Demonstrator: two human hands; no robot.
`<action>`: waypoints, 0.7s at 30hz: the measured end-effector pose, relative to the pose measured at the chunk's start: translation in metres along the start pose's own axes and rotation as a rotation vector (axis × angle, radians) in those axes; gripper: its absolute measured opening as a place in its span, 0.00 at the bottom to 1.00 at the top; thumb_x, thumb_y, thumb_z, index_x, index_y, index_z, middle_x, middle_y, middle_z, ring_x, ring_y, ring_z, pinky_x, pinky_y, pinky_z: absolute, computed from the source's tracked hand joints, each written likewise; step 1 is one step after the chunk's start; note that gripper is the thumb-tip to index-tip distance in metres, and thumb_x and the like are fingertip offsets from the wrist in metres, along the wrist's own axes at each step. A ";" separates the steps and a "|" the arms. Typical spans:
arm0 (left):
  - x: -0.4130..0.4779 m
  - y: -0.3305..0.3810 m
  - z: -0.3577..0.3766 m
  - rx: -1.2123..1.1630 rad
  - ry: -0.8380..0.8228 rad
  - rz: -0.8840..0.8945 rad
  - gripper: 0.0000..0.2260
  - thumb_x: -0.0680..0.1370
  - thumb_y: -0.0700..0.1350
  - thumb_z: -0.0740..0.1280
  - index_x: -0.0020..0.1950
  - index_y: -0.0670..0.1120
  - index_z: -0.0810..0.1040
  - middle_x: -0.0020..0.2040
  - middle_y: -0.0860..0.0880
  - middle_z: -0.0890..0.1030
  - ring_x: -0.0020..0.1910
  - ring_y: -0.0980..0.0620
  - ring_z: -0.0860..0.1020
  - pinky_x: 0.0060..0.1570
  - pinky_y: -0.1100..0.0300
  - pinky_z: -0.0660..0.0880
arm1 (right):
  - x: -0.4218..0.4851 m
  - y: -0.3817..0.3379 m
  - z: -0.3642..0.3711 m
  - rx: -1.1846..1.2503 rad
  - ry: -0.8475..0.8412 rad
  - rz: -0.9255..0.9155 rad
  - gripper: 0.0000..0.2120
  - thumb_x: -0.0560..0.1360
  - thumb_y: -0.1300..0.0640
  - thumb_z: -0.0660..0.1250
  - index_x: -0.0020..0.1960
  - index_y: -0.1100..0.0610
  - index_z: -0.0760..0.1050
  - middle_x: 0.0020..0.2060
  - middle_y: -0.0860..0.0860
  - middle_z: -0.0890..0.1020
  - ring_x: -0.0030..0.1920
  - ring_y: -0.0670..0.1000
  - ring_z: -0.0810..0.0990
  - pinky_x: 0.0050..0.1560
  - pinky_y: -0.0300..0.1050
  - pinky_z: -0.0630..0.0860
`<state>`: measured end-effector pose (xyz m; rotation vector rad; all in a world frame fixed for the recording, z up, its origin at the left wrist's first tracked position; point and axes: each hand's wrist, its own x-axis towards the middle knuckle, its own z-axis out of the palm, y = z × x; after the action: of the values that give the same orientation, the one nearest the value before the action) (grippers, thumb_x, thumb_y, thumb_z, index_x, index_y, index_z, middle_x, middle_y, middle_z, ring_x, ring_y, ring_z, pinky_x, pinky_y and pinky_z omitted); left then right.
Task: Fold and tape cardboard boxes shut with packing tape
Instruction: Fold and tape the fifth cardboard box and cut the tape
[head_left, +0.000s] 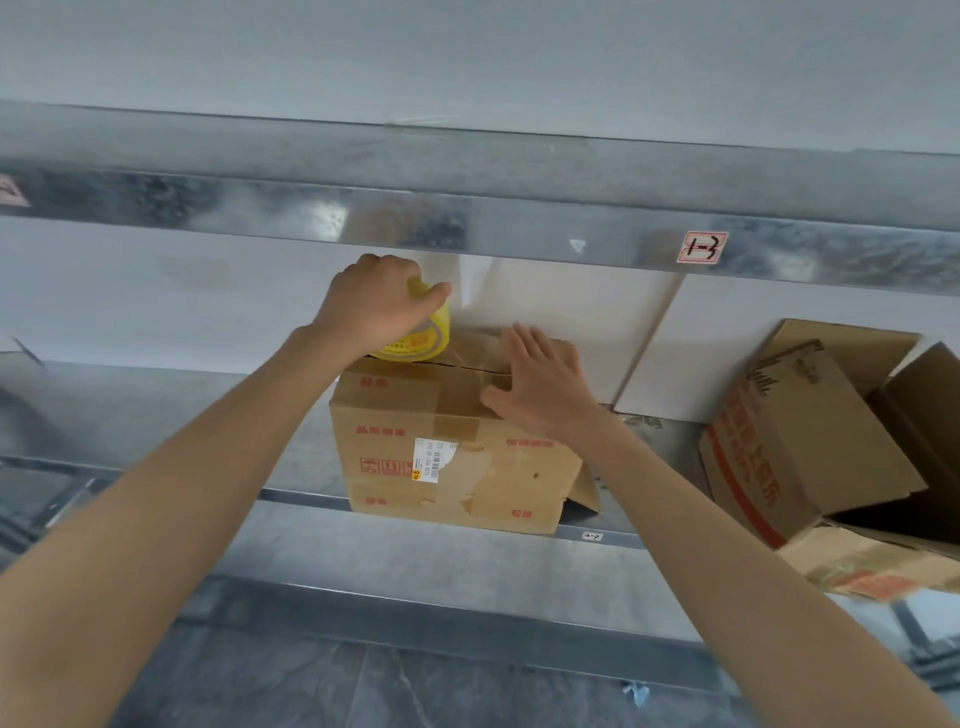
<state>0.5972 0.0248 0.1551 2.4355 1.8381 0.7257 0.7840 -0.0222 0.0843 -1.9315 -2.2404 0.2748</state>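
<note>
A brown cardboard box with red print and a white label stands on a metal shelf, its front overhanging the shelf edge. My left hand grips a yellow roll of packing tape that sits at the far left of the box top. A strip of clear tape runs from the roll across the top seam. My right hand lies flat with spread fingers on the right part of the box top, pressing on the taped flaps.
A higher metal shelf beam with a red-bordered label hangs just above my hands. White boards lean behind the box. To the right lie open and flattened cardboard boxes. Grey floor shows below.
</note>
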 end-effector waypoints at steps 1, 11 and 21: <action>0.000 0.000 0.000 -0.028 -0.010 0.002 0.21 0.78 0.56 0.60 0.31 0.44 0.68 0.34 0.46 0.72 0.41 0.45 0.70 0.39 0.55 0.63 | 0.004 -0.006 0.002 0.021 -0.007 -0.022 0.38 0.77 0.39 0.55 0.78 0.55 0.45 0.78 0.49 0.47 0.77 0.49 0.43 0.75 0.57 0.41; -0.006 -0.029 -0.009 -0.475 -0.241 -0.122 0.24 0.76 0.57 0.63 0.38 0.35 0.71 0.34 0.44 0.71 0.33 0.52 0.70 0.37 0.56 0.63 | 0.008 -0.006 0.037 0.036 -0.049 0.011 0.39 0.76 0.31 0.46 0.78 0.53 0.47 0.78 0.46 0.47 0.77 0.46 0.42 0.75 0.56 0.43; 0.009 -0.057 -0.027 0.165 -0.201 0.003 0.20 0.78 0.56 0.62 0.38 0.40 0.75 0.39 0.43 0.75 0.43 0.45 0.72 0.39 0.56 0.65 | 0.005 -0.003 0.045 0.056 -0.063 0.031 0.40 0.76 0.31 0.44 0.78 0.55 0.43 0.78 0.47 0.45 0.77 0.46 0.40 0.76 0.53 0.41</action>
<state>0.5372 0.0438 0.1662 2.4997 1.8845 0.3260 0.7690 -0.0189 0.0413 -1.9567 -2.2178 0.4027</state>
